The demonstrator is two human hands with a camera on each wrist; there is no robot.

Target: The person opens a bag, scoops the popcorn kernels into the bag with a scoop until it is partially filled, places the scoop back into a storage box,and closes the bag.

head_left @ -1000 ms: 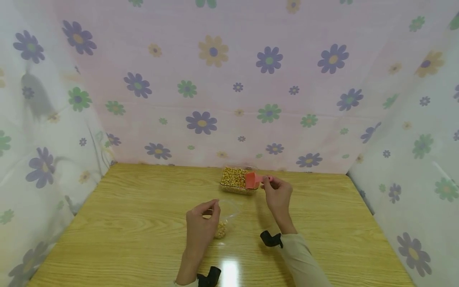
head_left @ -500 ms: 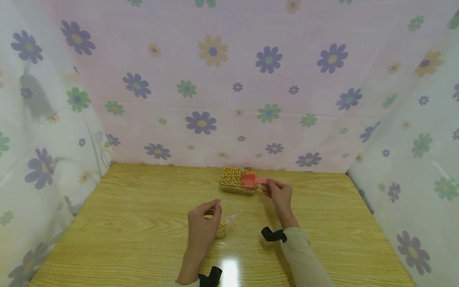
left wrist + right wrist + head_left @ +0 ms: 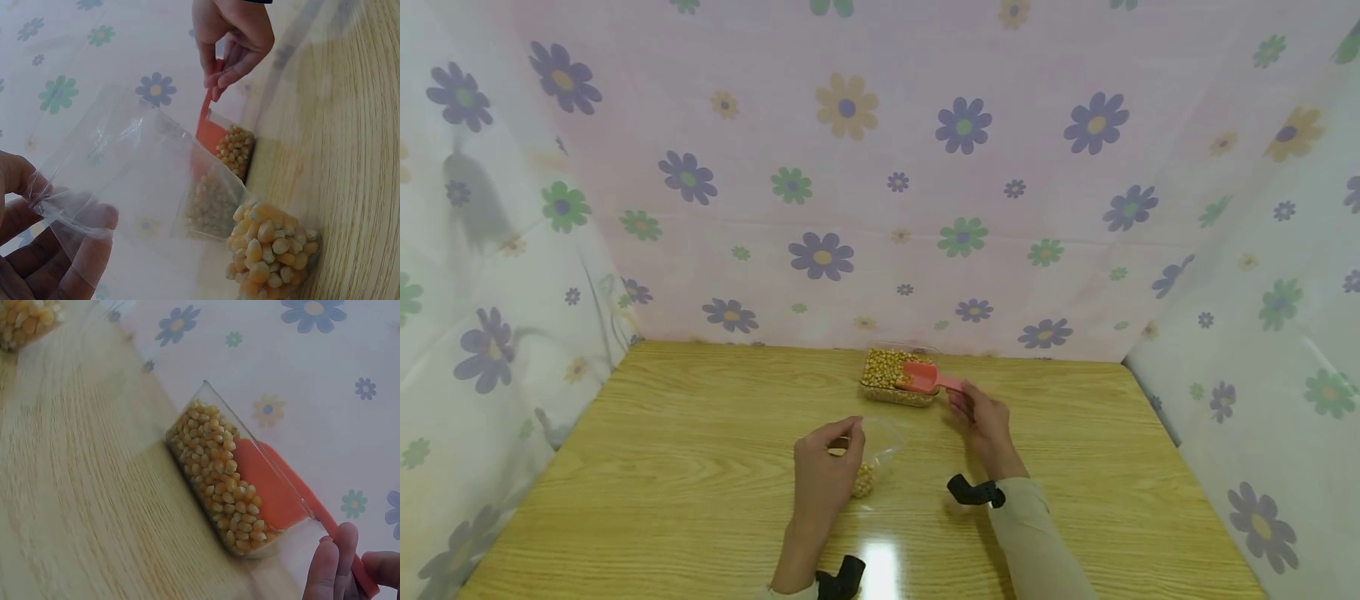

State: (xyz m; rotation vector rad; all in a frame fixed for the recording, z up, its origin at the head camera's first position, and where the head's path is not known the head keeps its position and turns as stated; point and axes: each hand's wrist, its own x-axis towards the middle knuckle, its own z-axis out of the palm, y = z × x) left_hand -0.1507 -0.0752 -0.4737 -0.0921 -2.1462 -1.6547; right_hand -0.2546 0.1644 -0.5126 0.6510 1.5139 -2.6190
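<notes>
Right hand [image 3: 988, 417]: thumb and fingers pinched together on the handle of a coral-red scoop [image 3: 920, 377]. Scoop is smooth, looks like plastic, with a slim, straight handle and a wide, flat-bottomed bowl with raised sides. The bowl sits inside the right part of a clear container [image 3: 880, 396], tilted, its mouth facing left into the corn kernels [image 3: 215, 465]; the handle passes out over the right rim.

Left hand [image 3: 826, 467], nearer and to the left: thumb and fingertips clamped on the upper edge of a transparent bag [image 3: 128, 140]. Film is thin, glossy, creased where pinched. The bag's bottom bulges into a rounded lump of loose kernels [image 3: 272, 250], yellow-orange with paler tips. Whether its base bears fully on the table cannot be told.

Container: rectangular, straight-walled, see-through; glass or plastic cannot be told. It stands upright near the far edge of the table [image 3: 662, 475], farther off than the bag. Kernels within are hard-looking, teardrop-shaped, golden.

Table surface: yellowish wood grain, with a bright glare patch at the near side. Beyond it, a pale pink cloth [image 3: 895, 217] printed with purple, green and orange flowers, faintly creased. Each wrist carries a black curved mount [image 3: 973, 492]; the right sleeve [image 3: 1037, 542] is cream fabric.
</notes>
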